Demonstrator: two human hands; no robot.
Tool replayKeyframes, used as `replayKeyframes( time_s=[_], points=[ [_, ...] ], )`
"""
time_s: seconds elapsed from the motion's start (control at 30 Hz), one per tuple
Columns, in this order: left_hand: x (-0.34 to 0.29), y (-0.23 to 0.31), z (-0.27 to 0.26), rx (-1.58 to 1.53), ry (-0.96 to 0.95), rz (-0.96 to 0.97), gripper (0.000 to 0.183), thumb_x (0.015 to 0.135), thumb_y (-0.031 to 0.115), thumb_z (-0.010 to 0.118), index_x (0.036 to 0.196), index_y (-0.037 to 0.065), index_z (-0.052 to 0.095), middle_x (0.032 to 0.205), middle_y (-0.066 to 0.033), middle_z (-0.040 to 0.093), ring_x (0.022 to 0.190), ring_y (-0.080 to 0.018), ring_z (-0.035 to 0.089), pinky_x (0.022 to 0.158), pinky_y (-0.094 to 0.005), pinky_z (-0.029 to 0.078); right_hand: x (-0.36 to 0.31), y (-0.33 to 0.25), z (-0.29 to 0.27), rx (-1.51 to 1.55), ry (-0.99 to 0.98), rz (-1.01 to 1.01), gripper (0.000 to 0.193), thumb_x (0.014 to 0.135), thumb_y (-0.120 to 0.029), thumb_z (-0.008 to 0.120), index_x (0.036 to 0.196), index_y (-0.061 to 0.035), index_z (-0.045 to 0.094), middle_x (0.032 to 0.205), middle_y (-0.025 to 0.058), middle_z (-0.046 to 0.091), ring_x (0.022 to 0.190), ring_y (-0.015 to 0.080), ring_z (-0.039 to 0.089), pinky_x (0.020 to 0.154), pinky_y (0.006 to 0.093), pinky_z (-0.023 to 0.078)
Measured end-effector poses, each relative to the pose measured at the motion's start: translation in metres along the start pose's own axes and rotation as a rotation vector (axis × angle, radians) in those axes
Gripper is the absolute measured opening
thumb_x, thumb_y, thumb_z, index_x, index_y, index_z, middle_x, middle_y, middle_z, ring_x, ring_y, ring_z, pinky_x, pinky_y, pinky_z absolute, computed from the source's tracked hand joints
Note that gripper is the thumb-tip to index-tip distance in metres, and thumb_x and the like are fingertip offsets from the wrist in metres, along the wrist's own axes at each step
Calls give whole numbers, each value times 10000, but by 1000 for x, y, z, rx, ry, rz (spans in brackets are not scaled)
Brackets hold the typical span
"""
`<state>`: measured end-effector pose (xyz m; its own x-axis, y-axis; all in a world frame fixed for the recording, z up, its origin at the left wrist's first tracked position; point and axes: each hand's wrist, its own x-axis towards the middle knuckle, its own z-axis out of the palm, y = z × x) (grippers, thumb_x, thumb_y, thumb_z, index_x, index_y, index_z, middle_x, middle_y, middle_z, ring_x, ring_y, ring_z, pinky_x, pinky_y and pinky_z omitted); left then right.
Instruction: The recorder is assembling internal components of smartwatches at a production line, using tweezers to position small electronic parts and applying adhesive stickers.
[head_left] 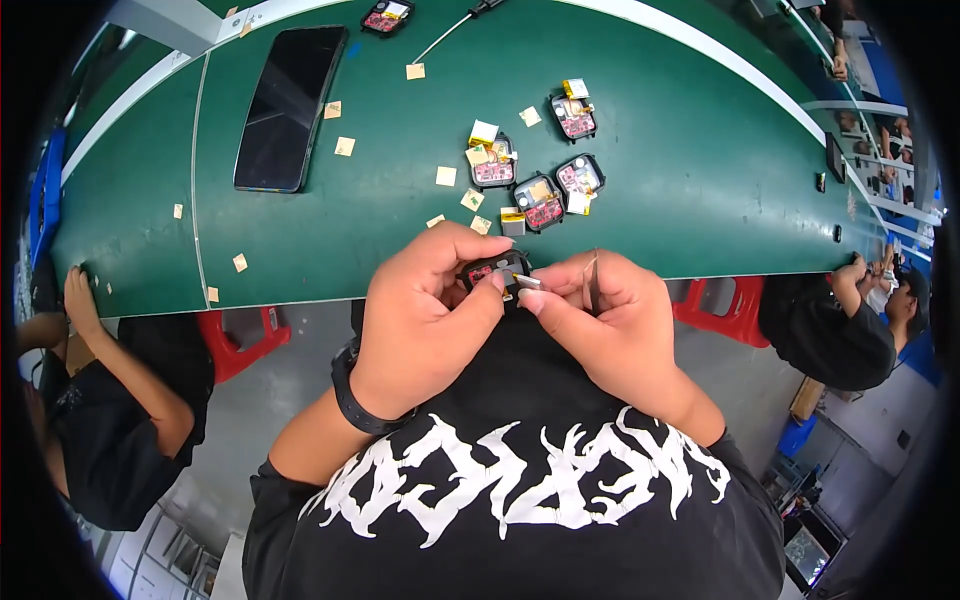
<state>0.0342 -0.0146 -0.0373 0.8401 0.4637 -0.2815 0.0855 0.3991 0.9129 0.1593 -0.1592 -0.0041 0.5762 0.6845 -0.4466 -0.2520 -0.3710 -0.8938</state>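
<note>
While pinching the little black case (499, 265) with the left hand (422, 298) by the near edge of the green table (700, 200), pinch the small silver piece (528, 282) lightly with the right hand (618, 325) and guide it slowly, bending nothing.

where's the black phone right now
In the head view, the black phone lies at upper left on the green table, left of several small tan squares.
</note>
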Motion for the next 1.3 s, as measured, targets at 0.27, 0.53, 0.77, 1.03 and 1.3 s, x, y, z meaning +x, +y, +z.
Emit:
replayKeyframes(
  time_s=[0.27, 0.53, 0.77, 1.03, 1.3],
  points=[
    [1, -1, 0, 75, -142, 80, 318, 987, -84, 549, 1303, -53, 577, 1194, -114, 629, 1037, -141, 663, 895, -286, 575, 6, 3, -2, -114, 45, -205, 80, 907, -48, 758, 955, 15, 767, 836, 45, 748, 677, 26, 612, 587, 203, 467],
    [-3, -7, 1, 189, -144, 137, 382, 979, -100, 556, 1359, -67, 542, 1230, -146, 636, 1091, -153, 651, 933, -302, 562, 11, -2, -1, -34, -7, -134, 117, 938, -58, 731, 968, 54, 747, 898, 91, 757, 797, 118, 706, 731, 248, 565],
    [-3, -16, 4, 67, -79, 181, 385, 989, -15, 584, 1370, -71, 563, 1098, -142, 692, 915, -142, 702, 802, -275, 586, 14, 6, 1, 195, -4, 1, 161, 944, -75, 736, 952, 79, 690, 859, 104, 748, 788, 119, 712, 729, 243, 565],
    [-9, 0, -5, 111, -211, 150, 369, 1064, 81, 495, 1391, -81, 544, 1191, -171, 671, 937, -179, 694, 805, -304, 597, 18, 10, -6, 138, -40, 26, 270, 904, -75, 789, 828, -62, 530, 750, -32, 563, 711, 43, 584, 651, 220, 487],
    [-13, 4, -6, 7, -198, 79, 382, 1057, 82, 503, 1399, -86, 532, 1126, -173, 692, 897, -186, 706, 785, -300, 605, 13, 7, -4, 474, -197, 211, 248, 936, -119, 764, 919, -64, 523, 863, -25, 570, 812, 50, 570, 720, 221, 479]
  ],
)
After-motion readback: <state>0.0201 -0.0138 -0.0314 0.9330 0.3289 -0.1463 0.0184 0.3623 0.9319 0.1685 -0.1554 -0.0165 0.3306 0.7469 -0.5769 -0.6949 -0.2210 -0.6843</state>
